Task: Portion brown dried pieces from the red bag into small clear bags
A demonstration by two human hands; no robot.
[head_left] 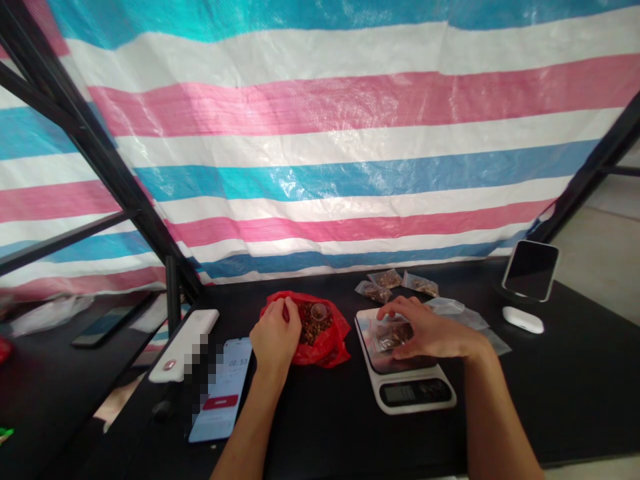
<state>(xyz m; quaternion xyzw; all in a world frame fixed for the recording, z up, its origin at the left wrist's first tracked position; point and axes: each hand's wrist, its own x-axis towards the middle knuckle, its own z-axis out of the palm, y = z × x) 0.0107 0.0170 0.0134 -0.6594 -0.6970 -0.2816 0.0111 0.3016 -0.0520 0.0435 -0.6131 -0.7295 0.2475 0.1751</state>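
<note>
A red plastic bag (340, 340) stands open, filled with small brown grains, and a small clear cup (319, 311) rests in them. My left hand (277, 330) is closed at the bag's left rim, its fingertips partly hidden. On the steel plate of a white digital scale (390, 400) lies a small clear zip bag (387, 335) with brown contents. My right hand (425, 327) reaches over the plate from the right, thumb and fingers around this zip bag. The reading on the scale's display is too faint to make out.
Several filled zip bags (387, 278) lie behind the scale. Flat clear bags (467, 313) are right of it. A phone (233, 373) with a running timer and a white power bank (185, 343) lie left. A tilted screen (531, 270) and white case (523, 320) stand far right.
</note>
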